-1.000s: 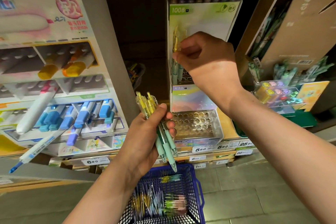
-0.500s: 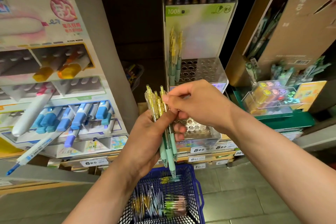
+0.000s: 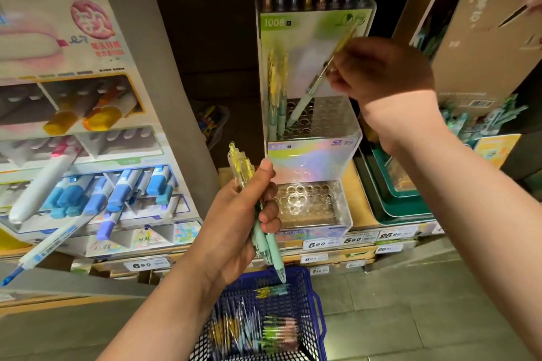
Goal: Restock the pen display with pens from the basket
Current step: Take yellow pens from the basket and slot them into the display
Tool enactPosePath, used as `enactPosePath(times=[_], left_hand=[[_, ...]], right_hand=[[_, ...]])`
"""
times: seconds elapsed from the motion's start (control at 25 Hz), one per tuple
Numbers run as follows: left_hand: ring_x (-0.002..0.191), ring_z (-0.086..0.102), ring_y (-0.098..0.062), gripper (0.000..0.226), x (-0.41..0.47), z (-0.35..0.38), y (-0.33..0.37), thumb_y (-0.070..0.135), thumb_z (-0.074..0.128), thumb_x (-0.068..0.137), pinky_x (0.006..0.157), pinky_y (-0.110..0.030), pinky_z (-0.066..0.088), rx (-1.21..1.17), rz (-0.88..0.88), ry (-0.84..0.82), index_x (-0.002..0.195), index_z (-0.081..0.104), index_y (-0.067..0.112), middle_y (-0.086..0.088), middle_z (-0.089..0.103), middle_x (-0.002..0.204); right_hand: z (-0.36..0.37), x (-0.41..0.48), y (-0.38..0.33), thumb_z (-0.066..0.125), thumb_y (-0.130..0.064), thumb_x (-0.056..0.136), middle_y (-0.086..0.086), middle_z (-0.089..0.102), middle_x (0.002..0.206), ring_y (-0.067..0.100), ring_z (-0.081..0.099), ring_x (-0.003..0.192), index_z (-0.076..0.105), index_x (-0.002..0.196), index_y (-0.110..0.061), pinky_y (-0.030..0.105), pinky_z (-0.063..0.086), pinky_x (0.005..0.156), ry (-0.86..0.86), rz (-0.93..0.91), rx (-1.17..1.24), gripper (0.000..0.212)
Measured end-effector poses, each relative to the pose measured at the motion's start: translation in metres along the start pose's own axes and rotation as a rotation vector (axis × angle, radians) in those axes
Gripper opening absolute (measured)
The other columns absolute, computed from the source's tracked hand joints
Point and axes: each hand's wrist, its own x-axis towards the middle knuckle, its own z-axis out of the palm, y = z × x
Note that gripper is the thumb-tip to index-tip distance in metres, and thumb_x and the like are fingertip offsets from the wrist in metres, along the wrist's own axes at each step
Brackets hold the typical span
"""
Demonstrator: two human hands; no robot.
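Your right hand [image 3: 381, 73] pinches a single pen [image 3: 311, 90] between thumb and fingertips, with the other fingers curled in toward the palm. The pen's long axis runs on a slant. Its yellow clicker end points up and to the right, and its mint grip and tip point down and to the left. The tip is at the holes of the upper tier [image 3: 331, 117] of the clear pen display [image 3: 311, 161]. You cannot tell whether it has entered a hole.

A few matching pens [image 3: 277, 91] stand upright at the left edge of that tier, just beside the slanted pen's tip. The lower tier [image 3: 308, 199] shows rows of open holes.

Your left hand [image 3: 231, 226] is lower, in front of the display's lower tier. Its fingers and thumb wrap round a bundle of pens [image 3: 259, 231]. The bundle is close to vertical and leans slightly, with the yellow clicker ends up and the mint grips and tips pointing down toward the basket [image 3: 318, 302].

The blue mesh basket sits below the left hand, with loose pens [image 3: 249, 328] lying in it. A marker display [image 3: 88, 155] stands to the left, and price tags [image 3: 316, 243] line the shelf edge below the pen display.
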Motion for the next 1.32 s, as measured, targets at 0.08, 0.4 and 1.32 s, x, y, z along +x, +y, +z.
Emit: enactPosePath(times=[0.08, 0.4, 1.32], left_hand=[[0.047, 0.036, -0.008, 0.023, 0.001, 0.0, -0.001, 0.033, 0.065, 0.095, 0.04, -0.019, 0.036, -0.074, -0.051, -0.007, 0.1, 0.057, 0.011, 0.0, 0.045, 0.072], [0.046, 0.039, -0.008, 0.027, 0.006, 0.0, -0.006, 0.024, 0.067, 0.09, 0.039, -0.02, 0.038, -0.105, -0.079, -0.004, 0.108, 0.055, 0.008, -0.002, 0.05, 0.073], [0.065, 0.065, -0.013, 0.02, 0.001, 0.0, -0.002, 0.033, 0.068, 0.091, 0.057, -0.023, 0.055, 0.067, 0.116, -0.113, 0.095, 0.078, 0.016, -0.002, 0.069, 0.081]], right_hand=[[0.004, 0.009, 0.001, 0.063, -0.015, 0.096, -0.003, 0.074, 0.084, 0.012, 0.074, 0.079, 0.07, 0.09, -0.026, 0.032, 0.061, 0.081, 0.054, -0.144, -0.191, 0.014], [0.028, 0.022, 0.01, 0.064, -0.024, 0.094, -0.006, 0.076, 0.088, 0.011, 0.072, 0.082, 0.077, 0.104, -0.018, 0.027, 0.055, 0.088, -0.047, -0.274, -0.478, 0.017], [0.022, -0.054, 0.018, 0.073, -0.038, 0.089, 0.0, 0.078, 0.086, 0.016, 0.074, 0.086, 0.079, 0.092, -0.021, 0.026, 0.06, 0.081, -0.664, 0.398, -0.151, 0.018]])
